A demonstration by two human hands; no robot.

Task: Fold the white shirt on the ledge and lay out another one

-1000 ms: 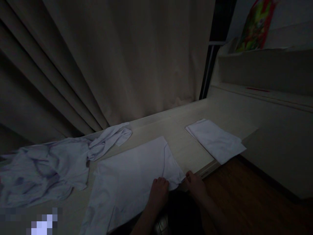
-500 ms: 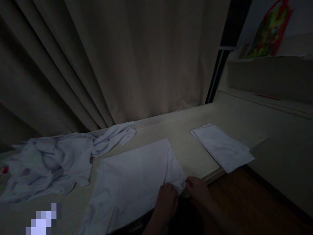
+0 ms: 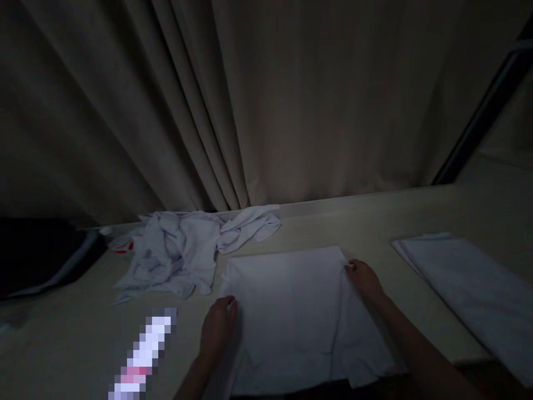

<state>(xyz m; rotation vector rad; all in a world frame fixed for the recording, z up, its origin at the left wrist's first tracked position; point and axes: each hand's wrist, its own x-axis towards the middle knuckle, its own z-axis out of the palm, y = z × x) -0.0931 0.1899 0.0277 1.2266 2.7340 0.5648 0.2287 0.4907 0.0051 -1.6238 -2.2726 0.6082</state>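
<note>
A white garment, seemingly a shirt (image 3: 291, 311), lies partly folded on the table in front of me, its near end reaching the front edge. On its left side, my left hand (image 3: 219, 325) is closed at the border, with thumb and fingertips on the fabric. My right hand (image 3: 364, 280) pinches the right border close to the far corner. A loose flap of the cloth slants down at the lower right, under my right forearm. The light is dim, so fine details of the fabric are hard to see.
Crumpled white clothing (image 3: 179, 250) is heaped at the back left. A folded white cloth (image 3: 470, 283) lies to the right, over the front edge. Beige curtains (image 3: 325, 100) hang behind the table (image 3: 353, 222). A dark item (image 3: 41, 255) sits far left.
My hands have moved apart from the shirt's near right corner: the left to its left border, the right farther up the right border. The view has turned left.
</note>
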